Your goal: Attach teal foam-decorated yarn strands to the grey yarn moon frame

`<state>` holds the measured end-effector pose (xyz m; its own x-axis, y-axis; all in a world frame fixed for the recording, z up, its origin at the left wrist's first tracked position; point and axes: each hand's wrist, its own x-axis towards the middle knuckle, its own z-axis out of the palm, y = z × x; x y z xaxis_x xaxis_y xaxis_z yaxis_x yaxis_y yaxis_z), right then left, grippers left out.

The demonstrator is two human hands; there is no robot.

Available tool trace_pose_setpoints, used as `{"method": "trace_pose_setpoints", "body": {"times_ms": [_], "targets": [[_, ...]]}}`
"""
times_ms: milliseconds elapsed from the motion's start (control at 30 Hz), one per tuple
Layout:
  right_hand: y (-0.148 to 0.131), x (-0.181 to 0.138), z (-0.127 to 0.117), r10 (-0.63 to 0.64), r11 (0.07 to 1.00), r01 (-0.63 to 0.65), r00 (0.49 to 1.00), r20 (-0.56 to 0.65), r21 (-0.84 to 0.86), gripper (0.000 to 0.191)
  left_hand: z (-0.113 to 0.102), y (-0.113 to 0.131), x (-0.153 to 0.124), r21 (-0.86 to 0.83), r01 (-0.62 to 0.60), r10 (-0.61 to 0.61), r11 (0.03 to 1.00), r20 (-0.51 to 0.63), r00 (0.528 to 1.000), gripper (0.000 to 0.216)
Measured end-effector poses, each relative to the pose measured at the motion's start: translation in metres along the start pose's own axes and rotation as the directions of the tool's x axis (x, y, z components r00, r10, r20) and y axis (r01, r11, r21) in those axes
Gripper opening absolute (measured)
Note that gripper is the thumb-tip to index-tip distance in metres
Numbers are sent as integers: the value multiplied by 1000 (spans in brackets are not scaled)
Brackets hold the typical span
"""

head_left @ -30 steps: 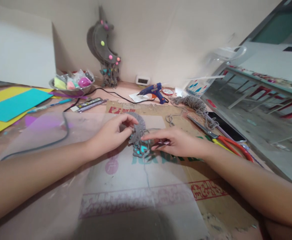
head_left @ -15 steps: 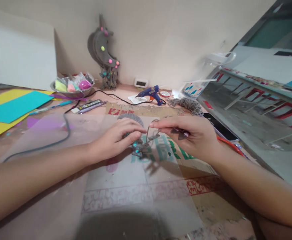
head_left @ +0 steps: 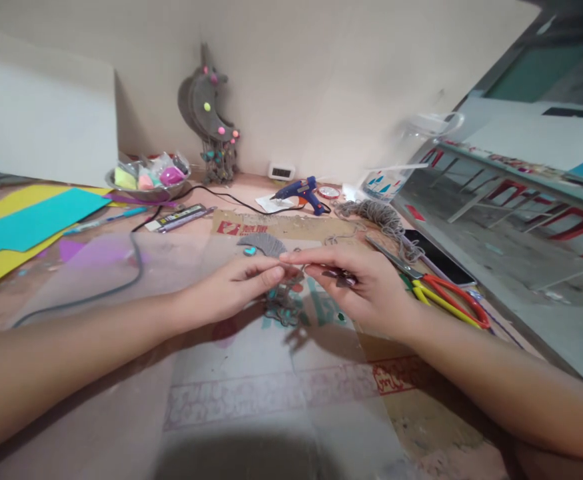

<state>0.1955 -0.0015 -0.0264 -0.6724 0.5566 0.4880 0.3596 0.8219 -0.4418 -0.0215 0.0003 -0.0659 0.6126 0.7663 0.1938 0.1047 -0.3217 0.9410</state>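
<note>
A grey yarn-wrapped crescent [head_left: 264,244] with a small teal heart [head_left: 250,251] shows just beyond my hands. My left hand [head_left: 228,290] is closed in a pinch on grey yarn near the crescent's right end, its thumb and index finger together. Below the fingers hangs a tangle of grey yarn strands [head_left: 282,312] with teal bits. My right hand [head_left: 371,283] meets the left fingertips, its index finger and thumb at the same yarn. A small dark piece [head_left: 340,277] is tucked in its curled fingers. The exact pinch point is partly hidden.
A translucent mat [head_left: 221,407] lies under my hands. Beyond are a blue glue gun [head_left: 301,192], a yarn bundle [head_left: 378,217] and a bowl [head_left: 146,193] of bagged clay. Scissors [head_left: 441,300] and a phone [head_left: 441,257] lie right. A decorated moon [head_left: 204,110] stands against the wall.
My right hand has moved left and its fingers now meet the left hand's fingertips. The crescent's teal heart and the scissors have come into view. The yarn strands are drawn closer beneath my hands.
</note>
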Motion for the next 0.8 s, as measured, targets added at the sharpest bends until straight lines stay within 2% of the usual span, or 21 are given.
{"method": "trace_pose_setpoints", "body": {"times_ms": [133,267,467,567,667,800], "targets": [[-3,1,0,-39,999,40,998,48,-8,51,5,-5,2,-106,3,-1,994,17,1000,30],[-5,2,-1,-24,1000,23,998,56,19,49,4,-1,1,-214,77,-60,974,88,994,31],[3,1,-1,-14,997,11,999,40,75,48,-4,-5,0,-305,184,-140,934,161,977,21],[7,1,0,22,998,-22,1000,-2,58,43,-3,-9,2,-295,201,-174,934,114,978,18],[12,2,5,137,990,-134,988,-64,55,30,-1,-12,4,-361,228,-233,904,29,972,16],[27,3,14,306,929,-290,951,-38,230,21,0,-16,5,-418,236,-278,877,-42,960,17]]}}
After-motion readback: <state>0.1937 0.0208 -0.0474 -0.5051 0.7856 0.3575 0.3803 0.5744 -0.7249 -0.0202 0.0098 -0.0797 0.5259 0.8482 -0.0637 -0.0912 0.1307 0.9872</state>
